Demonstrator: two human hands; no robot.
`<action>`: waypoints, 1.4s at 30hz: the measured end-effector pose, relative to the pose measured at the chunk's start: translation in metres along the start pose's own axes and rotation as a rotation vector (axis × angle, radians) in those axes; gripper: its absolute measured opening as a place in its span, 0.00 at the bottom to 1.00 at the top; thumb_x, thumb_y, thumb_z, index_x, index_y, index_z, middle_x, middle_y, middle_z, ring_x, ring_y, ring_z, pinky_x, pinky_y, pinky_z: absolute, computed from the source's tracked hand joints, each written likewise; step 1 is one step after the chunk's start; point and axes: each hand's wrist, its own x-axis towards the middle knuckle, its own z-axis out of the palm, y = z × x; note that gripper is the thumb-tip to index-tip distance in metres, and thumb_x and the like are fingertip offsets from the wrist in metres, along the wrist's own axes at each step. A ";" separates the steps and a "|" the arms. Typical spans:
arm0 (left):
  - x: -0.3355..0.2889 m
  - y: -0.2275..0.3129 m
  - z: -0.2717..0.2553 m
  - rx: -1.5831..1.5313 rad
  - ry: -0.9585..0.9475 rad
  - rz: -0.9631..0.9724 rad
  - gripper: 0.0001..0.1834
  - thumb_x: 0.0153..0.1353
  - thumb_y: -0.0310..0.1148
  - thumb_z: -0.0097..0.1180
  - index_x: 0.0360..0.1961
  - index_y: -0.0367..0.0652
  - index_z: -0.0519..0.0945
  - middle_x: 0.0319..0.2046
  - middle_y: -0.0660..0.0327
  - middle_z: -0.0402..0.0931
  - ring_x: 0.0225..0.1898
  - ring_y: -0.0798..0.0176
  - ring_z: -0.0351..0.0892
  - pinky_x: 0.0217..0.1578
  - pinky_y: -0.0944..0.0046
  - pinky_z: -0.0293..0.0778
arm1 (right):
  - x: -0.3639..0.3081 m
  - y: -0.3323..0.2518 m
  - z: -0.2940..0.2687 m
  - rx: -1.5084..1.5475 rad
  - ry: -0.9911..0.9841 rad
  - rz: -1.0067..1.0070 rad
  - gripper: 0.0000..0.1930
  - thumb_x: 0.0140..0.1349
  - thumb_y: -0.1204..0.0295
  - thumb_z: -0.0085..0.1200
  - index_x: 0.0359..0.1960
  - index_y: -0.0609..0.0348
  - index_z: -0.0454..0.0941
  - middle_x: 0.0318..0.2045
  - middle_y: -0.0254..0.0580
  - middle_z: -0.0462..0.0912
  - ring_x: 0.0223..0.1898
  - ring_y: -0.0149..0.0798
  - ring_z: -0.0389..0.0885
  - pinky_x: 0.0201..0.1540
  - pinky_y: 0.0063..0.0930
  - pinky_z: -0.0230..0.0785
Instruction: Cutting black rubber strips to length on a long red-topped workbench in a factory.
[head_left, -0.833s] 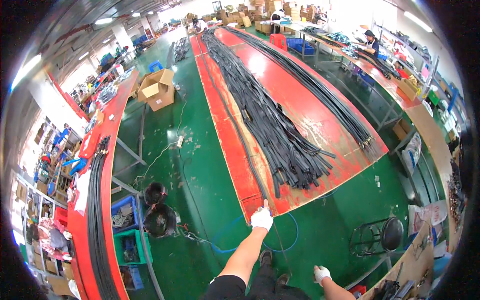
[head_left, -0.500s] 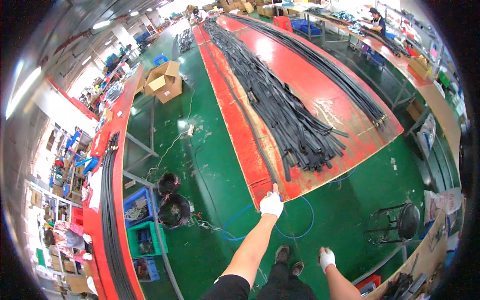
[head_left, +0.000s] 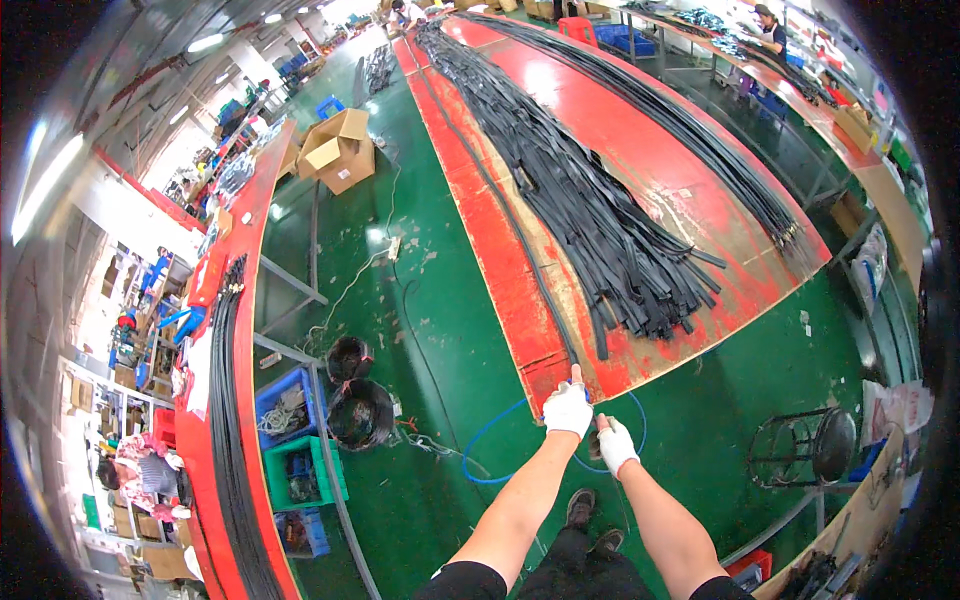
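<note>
At the near left corner of the long red table (head_left: 480,228), my left hand (head_left: 567,408) in a white glove is closed on the near end of a single long black tube (head_left: 540,275). That tube runs away along the table's left side. Just to the right, past the table's edge, my gloved right hand (head_left: 616,445) has its fingers closed. A thin dark line seems to hang below it, but what it grips is too small to make out. A thick heap of flat black tubes (head_left: 600,240) lies fanned out on the table, right of the single tube.
A second black bundle (head_left: 740,180) lies along the table's right side. A blue hose (head_left: 483,440) loops on the floor under the near corner. At left are dark buckets (head_left: 360,412), crates (head_left: 303,472) and an open carton (head_left: 340,150); at right, a black stool (head_left: 832,445). People work farther off.
My right hand has risen from low at the right to beside my left hand. The left hand stays on the tube's end at the table corner. The view has shifted slightly.
</note>
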 end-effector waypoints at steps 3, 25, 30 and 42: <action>0.000 0.001 -0.003 -0.014 -0.026 -0.023 0.45 0.62 0.37 0.62 0.81 0.44 0.61 0.49 0.45 0.83 0.46 0.44 0.88 0.47 0.47 0.84 | 0.009 -0.002 0.008 0.017 0.042 0.065 0.26 0.82 0.51 0.46 0.60 0.64 0.80 0.41 0.43 0.86 0.42 0.35 0.80 0.42 0.35 0.76; -0.004 0.006 0.025 0.153 0.162 -0.009 0.40 0.66 0.36 0.54 0.80 0.44 0.62 0.52 0.41 0.82 0.45 0.40 0.89 0.48 0.46 0.84 | -0.037 0.017 -0.002 -0.139 0.116 -0.237 0.18 0.78 0.61 0.50 0.47 0.63 0.86 0.44 0.59 0.89 0.49 0.55 0.87 0.54 0.43 0.75; -0.002 0.003 0.029 0.138 0.166 -0.006 0.47 0.63 0.44 0.63 0.81 0.48 0.60 0.52 0.43 0.82 0.48 0.40 0.88 0.52 0.45 0.83 | -0.109 0.068 -0.036 -0.121 0.108 -0.166 0.17 0.77 0.61 0.51 0.47 0.63 0.86 0.43 0.57 0.89 0.47 0.52 0.86 0.54 0.42 0.75; -0.009 0.008 0.021 0.152 0.142 0.011 0.47 0.62 0.41 0.64 0.81 0.47 0.60 0.55 0.43 0.82 0.51 0.41 0.87 0.51 0.47 0.84 | -0.373 0.280 -0.143 -0.231 0.252 -0.074 0.16 0.74 0.64 0.56 0.48 0.67 0.85 0.37 0.59 0.88 0.40 0.48 0.89 0.47 0.39 0.78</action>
